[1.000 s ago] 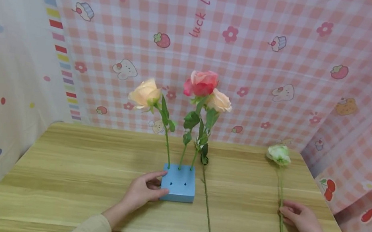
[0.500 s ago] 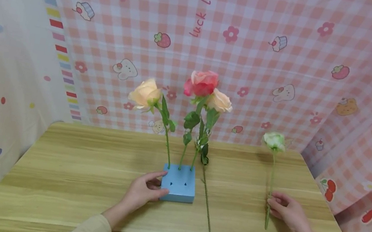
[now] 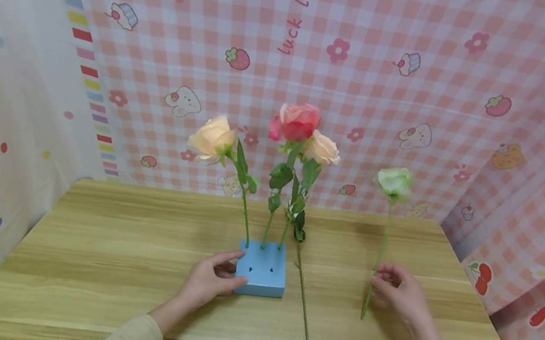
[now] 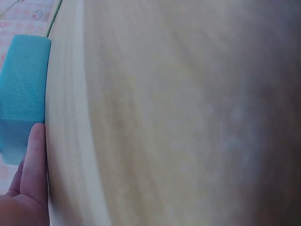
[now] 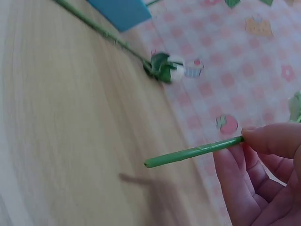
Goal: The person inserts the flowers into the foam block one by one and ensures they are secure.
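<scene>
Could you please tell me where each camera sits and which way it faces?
Head: worn on the head, facing forward and down at the tabletop; left hand, right hand and sleeves show.
Left wrist: on that wrist, facing the blue block and tabletop; part of the left hand shows.
Right wrist: on that wrist, facing the green stem; the right hand pinches it.
Shared: head and right wrist views both show the blue block and the loose flower lying down.

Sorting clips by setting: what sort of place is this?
Probably a staged tabletop booth indoors: a wood-grain table with a pink checkered cloth hung behind it and a white dotted cloth on the left.
</scene>
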`<state>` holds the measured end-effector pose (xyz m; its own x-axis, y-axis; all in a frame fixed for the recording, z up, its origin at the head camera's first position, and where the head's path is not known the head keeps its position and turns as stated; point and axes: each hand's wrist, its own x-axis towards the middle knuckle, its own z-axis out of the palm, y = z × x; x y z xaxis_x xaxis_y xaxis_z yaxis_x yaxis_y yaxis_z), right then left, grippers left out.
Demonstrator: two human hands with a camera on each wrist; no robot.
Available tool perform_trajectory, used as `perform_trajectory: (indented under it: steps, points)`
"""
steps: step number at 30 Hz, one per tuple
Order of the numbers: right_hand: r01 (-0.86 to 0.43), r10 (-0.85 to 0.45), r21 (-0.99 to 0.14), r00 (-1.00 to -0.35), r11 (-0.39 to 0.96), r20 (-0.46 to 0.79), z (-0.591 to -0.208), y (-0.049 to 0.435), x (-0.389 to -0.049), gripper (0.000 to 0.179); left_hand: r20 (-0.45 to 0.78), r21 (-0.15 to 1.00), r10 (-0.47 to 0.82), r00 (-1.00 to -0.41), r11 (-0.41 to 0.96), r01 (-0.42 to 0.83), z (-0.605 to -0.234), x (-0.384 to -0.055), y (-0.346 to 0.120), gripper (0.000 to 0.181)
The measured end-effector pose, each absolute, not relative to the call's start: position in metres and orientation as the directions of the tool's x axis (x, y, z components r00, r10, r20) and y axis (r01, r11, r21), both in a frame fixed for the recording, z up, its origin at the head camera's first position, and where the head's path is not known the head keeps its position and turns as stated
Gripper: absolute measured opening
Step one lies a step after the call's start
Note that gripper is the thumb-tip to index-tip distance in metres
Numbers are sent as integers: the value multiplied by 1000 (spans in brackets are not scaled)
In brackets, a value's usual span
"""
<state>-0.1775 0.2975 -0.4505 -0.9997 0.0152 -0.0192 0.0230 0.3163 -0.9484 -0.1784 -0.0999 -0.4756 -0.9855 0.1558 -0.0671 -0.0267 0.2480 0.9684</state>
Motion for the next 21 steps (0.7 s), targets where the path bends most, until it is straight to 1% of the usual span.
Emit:
perform_trajectory:
  steps: [5, 11, 17, 21]
  points:
    - [-58, -24, -952, -998, 302, 53, -443, 283, -179, 26, -69, 971, 157, -985, 239, -29, -485, -182, -102, 60]
    - [-148, -72, -952, -988, 266, 134, -431, 261, -181, 23, -54, 972, 163, -985, 236, -14, -487, -184, -103, 59]
    - [-203, -132, -934, -976, 295, 171, -420, 241, -182, 22, -47, 971, 158, -986, 240, -8, -490, -185, -103, 59]
    - [-263, -162, -909, -962, 323, 220, -416, 231, -183, 21, -48, 972, 156, -987, 233, -10, -491, -185, -103, 59]
